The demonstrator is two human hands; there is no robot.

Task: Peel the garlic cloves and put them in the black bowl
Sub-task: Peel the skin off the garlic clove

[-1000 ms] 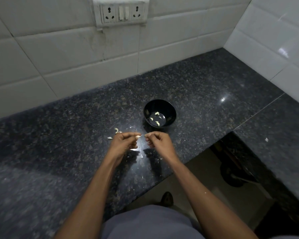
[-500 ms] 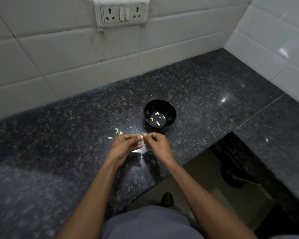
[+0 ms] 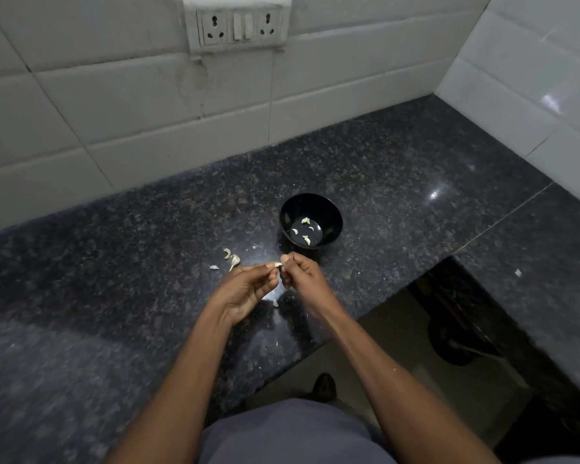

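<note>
White tiled walls [image 3: 141, 105] are meeting at a corner above a dark speckled granite counter [image 3: 399, 169]; a socket panel [image 3: 236, 25] is sitting high up.

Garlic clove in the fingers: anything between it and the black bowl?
Nothing visible. The garlic clove is pinched between the left hand and the right hand, just in front of the black bowl. Only bare countertop lies between them, and the bowl's open top holds only a few peeled cloves.

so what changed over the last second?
The left hand and right hand closed together from slightly apart; both now pinch the garlic clove. Black bowl and the cloves on the counter stayed put.
</note>
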